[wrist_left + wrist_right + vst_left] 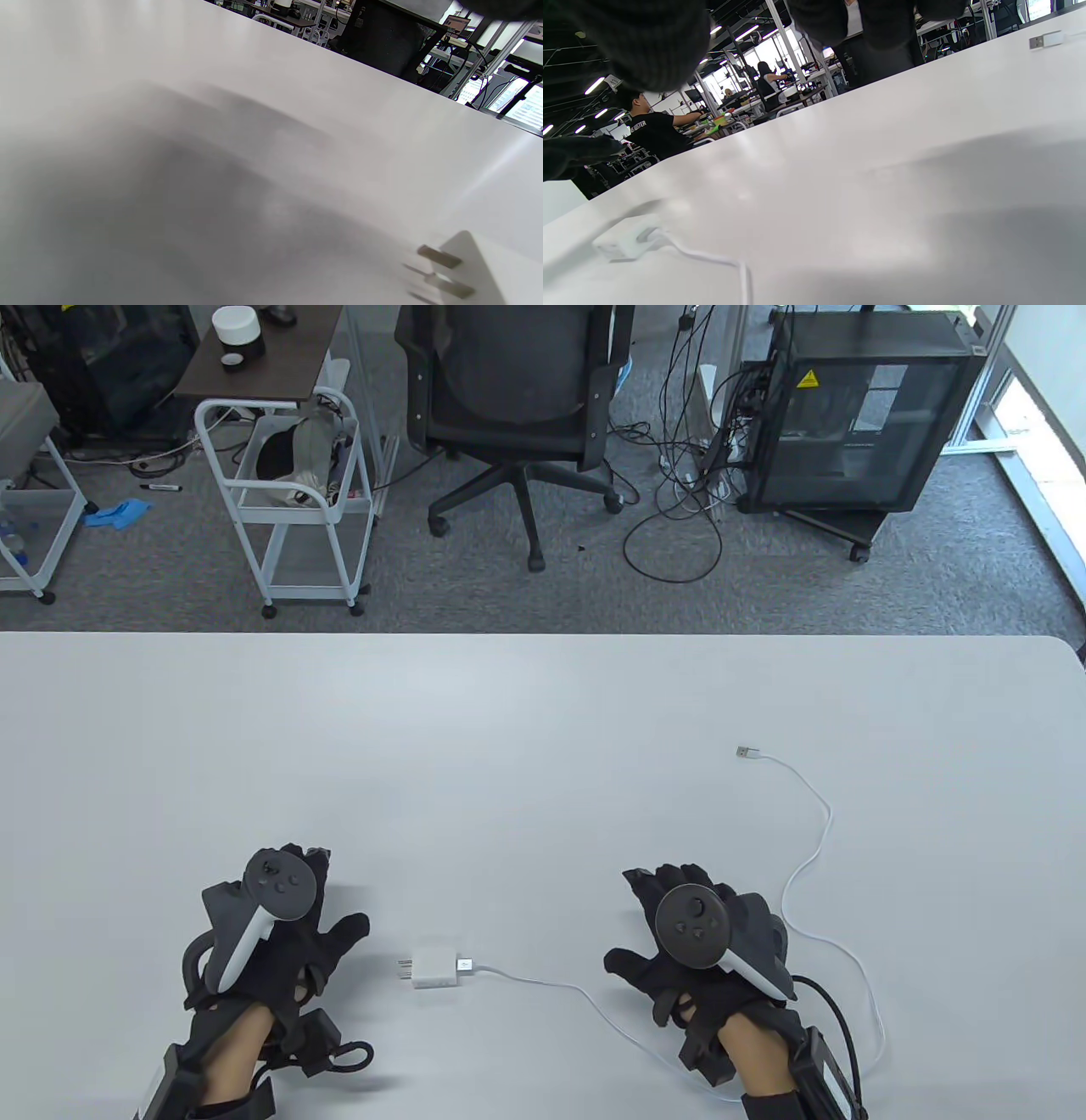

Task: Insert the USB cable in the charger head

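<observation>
The table is white and smooth, so small things could slide on it under a sideways push.

The left hand lies flat near the front edge, fingers spread and holding nothing. The right hand lies the same way on the other side, fingers apart and empty. Neither touches the task's things.

The cable is thin, white and limp. It runs from the charger to the right, loops under the right wrist, then curves up the table to a free plug lying well beyond the right hand. It will likely weigh next to nothing and will not hold a shape; pulling it would drag the charger. The stiff plug housing is the place to pinch, not the cord.

The charger sits between the two hands, nearer the left, prongs pointing left. It looks like a small, light, hard plastic block with slick sides; it should be gripped across its flat faces, clear of the prongs. In the table view a plug already sits in its right face, so the insertion appears to be made. How deep it is seated I cannot tell.

A small mark shows on that seated plug, too small to read. On the floor, a black cabinet carries a yellow warning triangle. No brand name is legible.
</observation>
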A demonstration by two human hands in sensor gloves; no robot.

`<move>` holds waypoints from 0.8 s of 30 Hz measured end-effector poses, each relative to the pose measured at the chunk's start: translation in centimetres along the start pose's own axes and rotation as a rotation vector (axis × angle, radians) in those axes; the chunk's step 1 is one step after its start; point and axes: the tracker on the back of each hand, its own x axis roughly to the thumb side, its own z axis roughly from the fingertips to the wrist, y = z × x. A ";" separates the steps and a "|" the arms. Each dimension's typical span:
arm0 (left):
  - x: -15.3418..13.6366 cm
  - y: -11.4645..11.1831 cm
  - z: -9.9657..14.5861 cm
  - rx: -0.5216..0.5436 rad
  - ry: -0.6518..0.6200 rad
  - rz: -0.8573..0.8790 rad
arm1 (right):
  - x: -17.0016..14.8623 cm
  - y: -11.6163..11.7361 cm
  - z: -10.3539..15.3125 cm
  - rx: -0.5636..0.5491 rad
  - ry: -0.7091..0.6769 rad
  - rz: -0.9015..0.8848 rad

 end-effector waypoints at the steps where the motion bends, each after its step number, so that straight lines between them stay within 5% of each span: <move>1: 0.0 0.0 0.0 0.005 0.005 -0.006 | 0.0 0.0 0.0 0.001 -0.001 -0.001; 24: 0.2 -0.1 0.2 -0.006 0.000 -0.042 | -0.1 0.0 0.1 0.010 0.012 -0.004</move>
